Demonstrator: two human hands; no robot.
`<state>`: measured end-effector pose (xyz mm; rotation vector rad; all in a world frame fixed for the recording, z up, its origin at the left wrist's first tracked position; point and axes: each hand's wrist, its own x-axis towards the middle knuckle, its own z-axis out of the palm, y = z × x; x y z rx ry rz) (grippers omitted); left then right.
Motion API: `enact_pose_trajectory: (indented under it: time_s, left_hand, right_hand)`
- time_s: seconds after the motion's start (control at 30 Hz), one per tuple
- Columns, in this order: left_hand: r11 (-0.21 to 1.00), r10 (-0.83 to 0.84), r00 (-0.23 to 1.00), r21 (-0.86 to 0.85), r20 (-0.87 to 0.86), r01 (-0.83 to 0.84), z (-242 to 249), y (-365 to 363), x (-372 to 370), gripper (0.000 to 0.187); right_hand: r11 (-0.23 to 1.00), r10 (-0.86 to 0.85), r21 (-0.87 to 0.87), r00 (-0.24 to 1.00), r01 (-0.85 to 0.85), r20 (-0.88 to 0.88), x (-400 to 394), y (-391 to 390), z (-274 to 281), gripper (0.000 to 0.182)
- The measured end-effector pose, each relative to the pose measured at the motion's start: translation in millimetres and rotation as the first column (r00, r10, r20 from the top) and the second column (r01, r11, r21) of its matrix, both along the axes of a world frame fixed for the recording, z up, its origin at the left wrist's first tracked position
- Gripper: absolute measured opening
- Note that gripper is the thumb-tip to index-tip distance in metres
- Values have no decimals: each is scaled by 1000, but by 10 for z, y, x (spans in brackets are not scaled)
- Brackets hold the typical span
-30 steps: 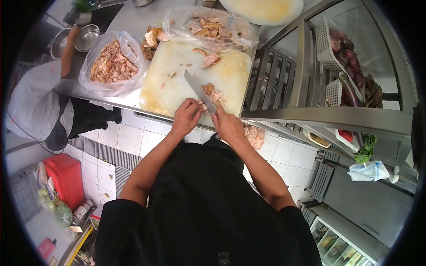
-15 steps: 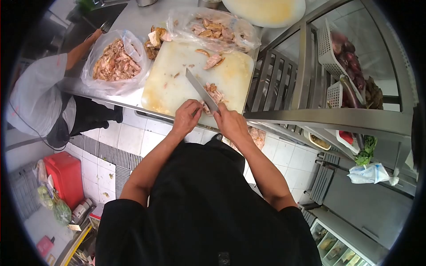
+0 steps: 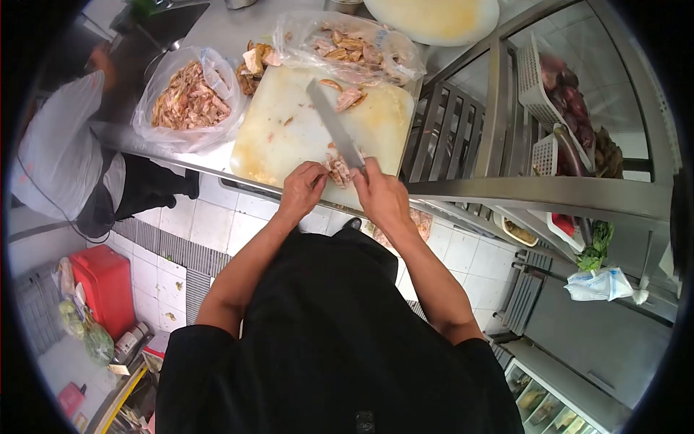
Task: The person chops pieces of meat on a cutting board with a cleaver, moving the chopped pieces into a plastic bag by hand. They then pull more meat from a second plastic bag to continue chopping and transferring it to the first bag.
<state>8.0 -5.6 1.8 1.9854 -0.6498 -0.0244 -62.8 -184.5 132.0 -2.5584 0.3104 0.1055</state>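
My right hand (image 3: 383, 195) is wrapped round the handle of a kitchen knife (image 3: 335, 123). Its broad blade points up and left across the white cutting board (image 3: 267, 137), along the right side of a small heap of cut cooked meat (image 3: 335, 166). At the left edge of that heap, the curled fingers of my left hand (image 3: 303, 189) pinch the meat; the blade stays clear of them. Farther up the board lie a larger meat piece (image 3: 350, 98) and a thin brown strip (image 3: 330, 84).
An open plastic bag of shredded meat (image 3: 189, 101) stands left of the board, another bag of meat pieces (image 3: 348, 50) behind it. Brown chunks (image 3: 253, 69) lie between. A metal rack (image 3: 506, 108) stands at right. A co-worker (image 3: 65, 137) is at the left by the sink.
The knife has shifted slightly right and its blade has swung more upright, away from my left hand. My left hand stays almost in place. The co-worker's arm has drawn back left.
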Motion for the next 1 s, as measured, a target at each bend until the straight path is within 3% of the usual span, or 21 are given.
enact_pose_trajectory:
  time_s: [0.1,0.17,0.2,0.3,0.37,0.5,0.57,0.63,0.7,0.83,0.9,0.97,1.0]
  left_hand:
    - [1000,12,1000,1,5,-12,14,15,0,14]
    - [1000,12,1000,-2,1,-12,10,13,-1,14]
    - [1000,10,1000,-8,-3,-10,8,2,0,14]
    - [1000,-3,999,22,43,2,-21,1,29,13]
    - [999,-12,999,39,41,10,-11,5,27,13]
    - [998,22,1000,52,18,-23,44,76,-16,11]
    - [997,10,1000,72,13,-10,76,153,-69,11]
    - [996,-6,1000,90,8,5,73,198,-161,11]
    - [996,-87,988,49,126,81,39,224,-196,12]
    - [990,-108,983,104,147,93,58,176,-217,13]
    - [990,-102,984,107,145,87,54,178,-237,13]
    - [990,-106,983,108,150,90,55,190,-237,12]
    - [988,-113,982,119,152,96,43,213,-255,12]
  right_hand:
    - [992,-88,99,984,74,152,-51,60,-29,29]
    - [995,-74,68,995,70,65,-100,113,-246,30]
    - [998,35,-39,993,-39,-111,-117,75,-517,31]
    - [994,83,-63,995,-86,-46,-45,-10,-519,26]
    - [993,92,-69,993,-98,-77,14,-9,-215,26]
    - [997,-53,57,997,50,48,16,95,103,31]
    - [991,-102,98,990,92,101,-8,144,-59,31]
    - [997,46,-52,985,-56,-166,-58,139,-563,31]
    - [998,38,-42,990,-44,-135,34,90,-523,29]
    - [998,42,-39,996,-45,-77,109,55,-31,30]
    - [991,-99,99,990,89,102,45,125,144,29]
    - [987,-109,134,984,90,140,-35,194,70,28]
    - [998,-42,50,997,39,58,-93,219,-161,29]
